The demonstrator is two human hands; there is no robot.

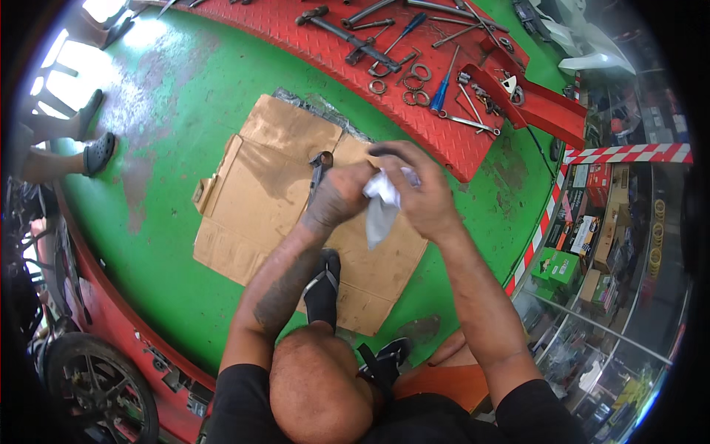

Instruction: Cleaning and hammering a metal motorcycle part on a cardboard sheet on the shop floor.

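The fingertips of the left hand [344, 194] were turned out of sight; it was curled, with its back showing, and I cannot tell what it gripped. The right hand [425, 196] was bent inward, thumb and fingers pinching a white cloth [380, 214], which was probably a rag, though blur and the fingers left its upper folds hard to make out. Just beyond the left wrist, a dark metal part [320, 166] with a ringed end was partly covered; whether it touched the hand could not be told. The dark rim of the view cut off a spoked wheel [96, 385] at eight o'clock and another person's clog [98, 154] at ten.

A flattened cardboard sheet [251, 214] covered the green floor [163, 200] beneath the hands, with the wearer's sandalled left foot [322, 285] on it at about seven o'clock from the cloth. From twelve to one o'clock stretched a red platform [285, 44], bearing a hammer [347, 37], metal rings [421, 72], a blue screwdriver [440, 96] and a wrench [470, 122]. Striped tape [629, 154] and a green box [555, 270] stood toward two and four.

The cloth hung between the hands, above the cardboard, bunched on top, its long axis running from one o'clock to a narrow tip at seven. The metal part's ringed end pointed toward twelve.
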